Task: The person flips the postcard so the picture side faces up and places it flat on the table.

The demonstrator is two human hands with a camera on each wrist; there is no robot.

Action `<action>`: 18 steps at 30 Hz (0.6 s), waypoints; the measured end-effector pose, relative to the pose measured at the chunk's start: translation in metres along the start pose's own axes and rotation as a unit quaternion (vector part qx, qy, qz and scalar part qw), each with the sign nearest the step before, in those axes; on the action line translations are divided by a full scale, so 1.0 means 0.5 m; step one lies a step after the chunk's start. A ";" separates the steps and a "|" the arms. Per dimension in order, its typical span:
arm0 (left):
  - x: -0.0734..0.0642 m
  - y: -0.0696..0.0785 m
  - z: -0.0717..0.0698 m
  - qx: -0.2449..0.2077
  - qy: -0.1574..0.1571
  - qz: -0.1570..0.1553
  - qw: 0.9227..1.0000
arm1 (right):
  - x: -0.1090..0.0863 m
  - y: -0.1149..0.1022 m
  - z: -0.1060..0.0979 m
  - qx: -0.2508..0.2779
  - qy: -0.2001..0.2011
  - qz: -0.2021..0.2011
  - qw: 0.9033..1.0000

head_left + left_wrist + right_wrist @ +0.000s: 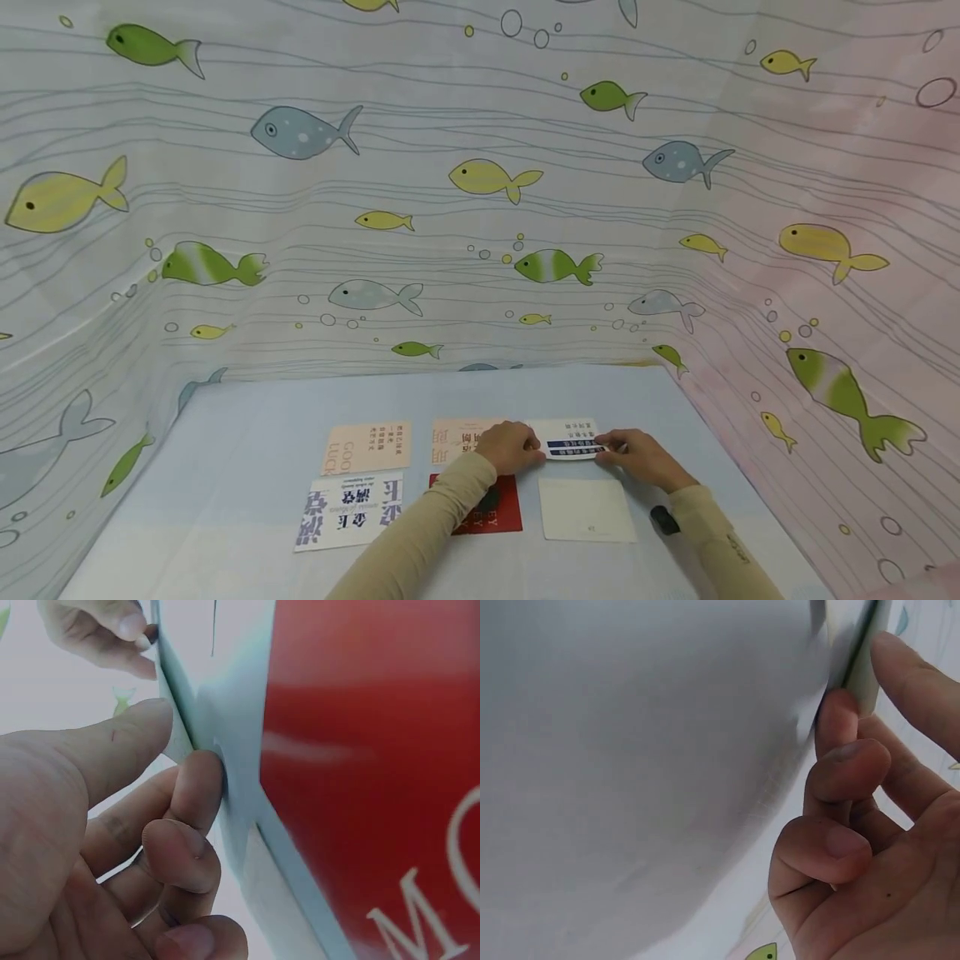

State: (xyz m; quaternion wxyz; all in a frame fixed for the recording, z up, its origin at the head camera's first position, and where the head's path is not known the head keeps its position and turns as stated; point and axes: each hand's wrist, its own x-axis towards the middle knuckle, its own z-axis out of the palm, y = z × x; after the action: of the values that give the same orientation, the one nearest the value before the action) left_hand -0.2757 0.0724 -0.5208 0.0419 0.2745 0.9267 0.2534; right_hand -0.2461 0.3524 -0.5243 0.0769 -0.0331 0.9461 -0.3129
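Observation:
A white card with dark blue printed bands [576, 451] is held at the back right of the table. My left hand [512, 450] pinches its left end. In the left wrist view, the thumb [139, 739] lies on one side of the thin card and the index fingertip on the other. My right hand [641, 458] holds the right end between thumb and fingers. In the right wrist view, the other fingers [847, 769] curl beside the card edge. White printed paper [564, 428] shows just behind the bands; whether it is the same card I cannot tell.
Beneath my left forearm lies a red card [510, 508], partly hidden. A plain off-white card [587, 508] is nearest me on the right. Two peach cards [386, 446] and a white card with purple lettering [348, 517] lie leftward. Fish-patterned cloth [450, 233] surrounds the table.

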 end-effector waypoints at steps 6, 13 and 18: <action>-0.003 0.008 0.000 0.024 0.009 0.008 1.000 | -0.003 -0.003 -0.002 -0.006 -0.002 0.023 1.000; -0.008 0.012 0.005 0.068 0.045 0.024 0.996 | -0.008 -0.011 -0.009 -0.011 -0.006 0.036 0.999; -0.008 0.008 0.008 0.065 0.056 0.025 0.996 | -0.012 -0.012 -0.009 -0.009 -0.009 0.031 0.999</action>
State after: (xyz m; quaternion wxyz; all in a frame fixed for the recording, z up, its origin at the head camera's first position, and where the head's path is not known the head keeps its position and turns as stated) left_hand -0.2696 0.0751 -0.5228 -0.0346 0.2853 0.9347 0.2089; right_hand -0.2408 0.3512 -0.5163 0.0953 -0.0071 0.9487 -0.3013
